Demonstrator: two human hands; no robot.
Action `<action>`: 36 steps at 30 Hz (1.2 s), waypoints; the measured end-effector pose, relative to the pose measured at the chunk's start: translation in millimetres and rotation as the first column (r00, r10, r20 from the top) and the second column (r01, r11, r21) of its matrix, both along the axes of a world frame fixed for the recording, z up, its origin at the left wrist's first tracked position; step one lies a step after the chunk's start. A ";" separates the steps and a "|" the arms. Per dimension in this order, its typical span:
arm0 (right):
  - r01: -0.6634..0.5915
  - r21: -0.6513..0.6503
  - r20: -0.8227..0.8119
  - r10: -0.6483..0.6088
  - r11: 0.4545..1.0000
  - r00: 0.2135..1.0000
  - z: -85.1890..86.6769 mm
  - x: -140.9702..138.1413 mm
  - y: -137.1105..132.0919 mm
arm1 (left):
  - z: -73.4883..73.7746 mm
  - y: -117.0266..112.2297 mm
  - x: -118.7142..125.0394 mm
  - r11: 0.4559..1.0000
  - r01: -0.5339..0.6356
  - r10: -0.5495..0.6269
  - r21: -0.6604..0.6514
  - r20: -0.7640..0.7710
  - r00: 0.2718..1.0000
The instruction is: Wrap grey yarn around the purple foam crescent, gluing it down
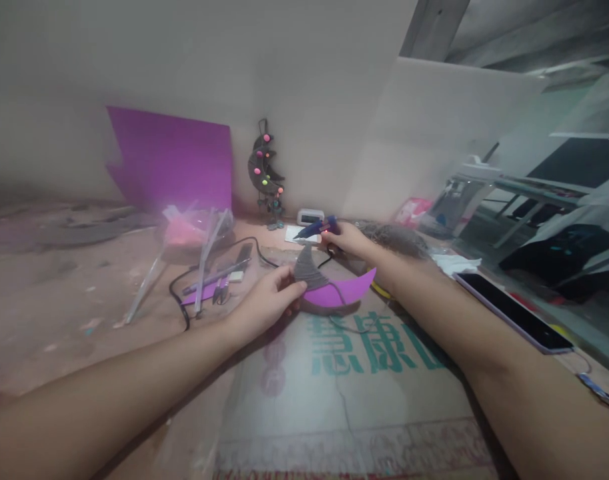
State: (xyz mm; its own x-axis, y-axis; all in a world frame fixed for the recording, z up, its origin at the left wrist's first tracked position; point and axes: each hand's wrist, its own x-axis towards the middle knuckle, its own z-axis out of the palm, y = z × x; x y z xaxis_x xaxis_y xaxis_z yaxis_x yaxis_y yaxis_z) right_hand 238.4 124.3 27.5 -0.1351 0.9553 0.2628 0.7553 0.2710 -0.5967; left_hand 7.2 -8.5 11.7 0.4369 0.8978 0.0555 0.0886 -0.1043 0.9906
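The left hand (272,293) had its grip closed on a purple crescent (329,295), by the end wound with grey cord (308,270), above a printed board (384,407). Farther back, the right hand (345,239) was wrapped around a blue glue gun (312,229) (its small red light (326,232) glowing), the nozzle (298,235) apparently near the cord, though blur made the gap hard to judge.

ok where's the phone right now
In the head view, the phone lies on the right side, just outside the person's right forearm, with a crumpled white tissue by its far end.
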 end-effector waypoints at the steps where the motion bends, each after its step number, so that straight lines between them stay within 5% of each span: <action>1: 0.006 0.002 0.025 -0.006 1.000 1.000 3.0 2.9 -1.2 | 0.4 0.0 -0.2 1.000 -0.012 0.012 -0.002 0.003 1.000; 8: 0.110 0.139 0.067 -0.120 0.984 0.991 31.7 26.3 -44.5 | 2.2 -1.1 1.7 0.994 -0.100 0.103 -0.034 0.101 0.990; 10: 0.092 0.085 -0.151 -0.079 0.992 0.985 33.6 26.9 -70.9 | 1.2 -0.7 2.1 0.990 -0.130 0.136 -0.054 0.124 0.983; 12: -0.027 -0.139 -0.461 -0.041 0.990 0.887 30.7 23.5 -99.2 | -0.3 0.0 1.9 0.986 -0.153 0.160 -0.060 0.141 0.977; 14: -0.161 -0.314 -0.622 -0.074 0.936 0.780 24.2 17.1 -125.2 | -1.4 0.6 1.5 0.984 -0.170 0.176 -0.049 0.151 0.973; 17: -0.295 -0.407 -0.703 -0.090 0.865 0.705 13.1 5.2 -152.7 | -1.3 0.4 1.0 0.982 -0.186 0.189 -0.032 0.146 0.971; 20: -0.445 -0.495 -0.690 -0.026 0.746 0.723 9.2 -5.4 -164.9 | -0.4 -0.1 1.1 0.982 -0.183 0.187 -0.038 0.145 0.972; 24: -0.541 -0.573 -0.517 0.241 0.615 0.821 24.1 -7.9 -169.3 | -3.8 1.0 1.2 0.978 -0.195 0.205 -0.073 0.157 0.966; 27: -0.479 -0.572 -0.271 0.397 0.666 0.877 44.6 3.5 -169.5 | -9.0 2.9 0.2 0.978 -0.187 0.201 -0.097 0.164 0.966; 29: -0.402 -0.508 -0.102 0.410 0.762 0.906 58.4 15.5 -167.5 | -11.9 4.1 -1.0 0.984 -0.158 0.169 -0.078 0.162 0.972; 33: -0.238 -0.359 -0.012 0.250 0.902 0.968 74.0 37.4 -157.7 | -13.0 4.7 -2.6 0.993 -0.117 0.115 0.008 0.117 0.986; 36: -0.128 -0.237 -0.013 0.128 0.963 0.992 67.8 44.9 -146.5 | -10.3 3.1 -2.3 0.994 -0.103 0.100 0.030 0.070 0.992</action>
State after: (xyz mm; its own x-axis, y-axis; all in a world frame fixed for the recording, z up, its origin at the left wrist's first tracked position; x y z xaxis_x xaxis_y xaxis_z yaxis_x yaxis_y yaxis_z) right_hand 283.4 -22.1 95.4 -0.2606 0.9649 0.0310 0.7253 0.2169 -0.6534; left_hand 4.9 -5.5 1.4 0.3379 0.9344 0.1128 0.0323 -0.1313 0.9908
